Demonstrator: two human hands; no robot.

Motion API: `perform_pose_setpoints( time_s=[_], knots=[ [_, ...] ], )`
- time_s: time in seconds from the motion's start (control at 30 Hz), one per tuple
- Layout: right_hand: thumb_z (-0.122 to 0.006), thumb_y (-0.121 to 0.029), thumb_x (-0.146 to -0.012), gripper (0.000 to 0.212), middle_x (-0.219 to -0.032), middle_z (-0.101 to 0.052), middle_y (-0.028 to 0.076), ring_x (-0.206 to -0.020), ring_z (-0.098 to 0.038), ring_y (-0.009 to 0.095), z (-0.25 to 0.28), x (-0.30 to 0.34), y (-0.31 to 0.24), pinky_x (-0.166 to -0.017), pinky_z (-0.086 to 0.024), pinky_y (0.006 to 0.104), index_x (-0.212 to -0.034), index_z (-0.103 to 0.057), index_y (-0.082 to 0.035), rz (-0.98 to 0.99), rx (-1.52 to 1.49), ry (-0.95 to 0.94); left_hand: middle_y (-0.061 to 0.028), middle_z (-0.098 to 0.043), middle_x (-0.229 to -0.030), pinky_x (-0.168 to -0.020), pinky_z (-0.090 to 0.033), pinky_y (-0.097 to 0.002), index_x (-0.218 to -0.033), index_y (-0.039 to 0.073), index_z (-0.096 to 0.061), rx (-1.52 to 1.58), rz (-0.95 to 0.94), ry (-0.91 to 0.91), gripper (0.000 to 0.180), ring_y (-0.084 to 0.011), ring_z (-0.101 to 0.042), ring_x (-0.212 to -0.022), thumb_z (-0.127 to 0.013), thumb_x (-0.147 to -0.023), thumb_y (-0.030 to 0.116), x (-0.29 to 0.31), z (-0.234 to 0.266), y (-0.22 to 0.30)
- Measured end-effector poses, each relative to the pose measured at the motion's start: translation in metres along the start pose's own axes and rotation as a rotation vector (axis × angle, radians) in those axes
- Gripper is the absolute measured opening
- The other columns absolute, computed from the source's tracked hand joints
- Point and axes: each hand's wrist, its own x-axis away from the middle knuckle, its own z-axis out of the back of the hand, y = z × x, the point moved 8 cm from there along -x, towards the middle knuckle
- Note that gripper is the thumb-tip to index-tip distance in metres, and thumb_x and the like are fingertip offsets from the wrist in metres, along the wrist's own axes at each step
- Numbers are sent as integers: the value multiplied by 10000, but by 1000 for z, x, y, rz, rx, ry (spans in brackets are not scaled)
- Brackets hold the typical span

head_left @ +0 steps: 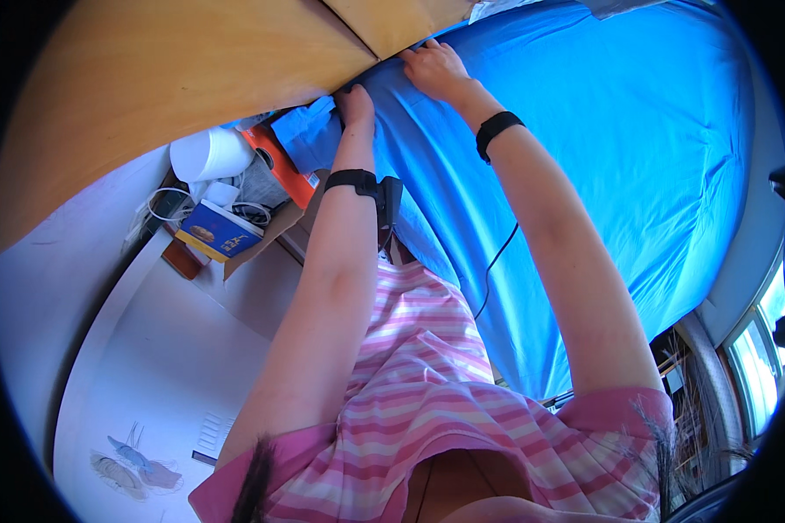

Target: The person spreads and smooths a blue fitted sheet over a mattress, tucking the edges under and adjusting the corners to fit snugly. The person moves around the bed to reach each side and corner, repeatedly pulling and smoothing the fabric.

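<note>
A large blue sheet (602, 157) hangs in folds, its upper edge meeting the yellowish-brown wooden panels (235, 61). Both my arms reach up to that meeting line. My right hand (436, 71) lies on the sheet's top edge, fingers bent and pressed into the cloth against the panel. Lower and to the left, my left hand (356, 106) touches the sheet beside the panel's edge; most of its fingers are hidden there. A bunched blue corner of cloth (305, 135) sits just left of that hand.
Left of my left arm, a carton (275, 228) holds a blue and yellow box (218, 231), white cables and an orange box (279, 161). A white cylinder (211, 155) lies beside them. A thin black cord (495, 261) hangs before the sheet. A window (759, 349) is at right.
</note>
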Motion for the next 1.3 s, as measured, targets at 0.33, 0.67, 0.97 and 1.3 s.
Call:
perform_pose_setpoints(
  time_s=[0.33, 0.67, 0.97, 1.3],
  knots=[
    [-487, -246, -865, 319, -993, -643, 35, -1040, -520, 262, -5, 4, -3, -820, -442, 365, -1143, -599, -136, -22, 117, -104, -211, -375, -1412, -1085, -275, -356, -1352, -27, -364, -95, 35, 41, 595, -325, -328, -1328, -467, -782, 112, -1, -13, -10],
    [-442, -282, -874, 384, -1066, -632, 55, -1043, -527, 281, -6, 4, 4, -842, -458, 428, -1214, -551, -141, -130, -12, -52, -154, -412, -1386, -1040, -298, -426, -1313, -4, -409, 181, 341, -252, 550, -287, -392, -1237, -498, -829, 242, -14, -17, -39],
    [-483, -184, -896, 261, -972, -644, 115, -922, -581, 289, 77, 56, 19, -820, -489, 368, -1114, -614, -124, 10, -369, 243, -263, -569, -1134, -943, -379, -349, -1086, -100, -544, 92, -6, -192, 467, -337, -528, -1068, -534, -785, 258, 83, 36, 71],
    [-513, -159, -892, 186, -869, -647, 155, -848, -618, 324, 87, 17, -10, -772, -493, 410, -1032, -601, -73, 164, -438, 103, -121, -647, -944, -750, -454, -298, -981, 1, -638, 213, 365, -633, 356, -181, -591, -821, -494, -840, 295, 102, 24, 74]
  ],
)
